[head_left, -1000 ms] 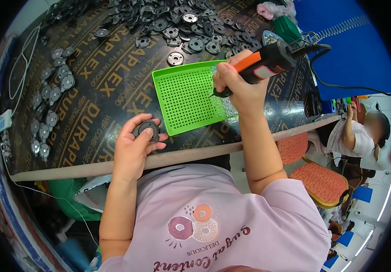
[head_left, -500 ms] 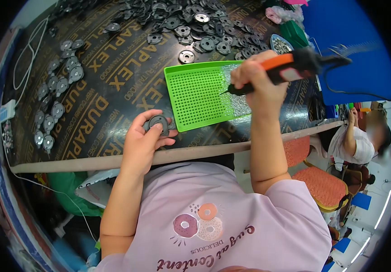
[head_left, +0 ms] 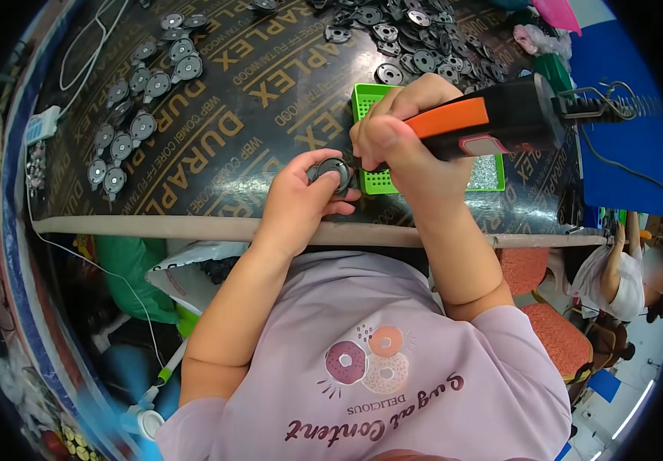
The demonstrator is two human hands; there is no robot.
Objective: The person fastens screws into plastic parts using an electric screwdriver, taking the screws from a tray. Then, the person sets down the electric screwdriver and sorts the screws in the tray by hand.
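Observation:
My left hand (head_left: 297,201) is closed around a dark grey round disc part (head_left: 333,172), thumb pressed on its face, just above the table's front edge. In my right hand (head_left: 419,165) is an electric screwdriver (head_left: 512,119) with a black body and an orange lever. Its tip end points left toward the disc; whether it touches the part cannot be made out behind my fingers. Under and behind my right hand lies a bright green perforated tray (head_left: 363,98), partly covered by the hand and tool. Small shiny screws (head_left: 486,173) fill its right side.
A heap of loose dark disc parts (head_left: 431,58) lies at the back. Several similar parts (head_left: 142,125) lie in rows on the left, near a white power strip (head_left: 42,124) and cable. Another person (head_left: 615,273) sits at far right by red chairs (head_left: 555,336).
My right hand has brought the screwdriver from over the screws in the tray leftward to the disc in my left hand. The camera view has shifted, so the table contents appear higher and further right.

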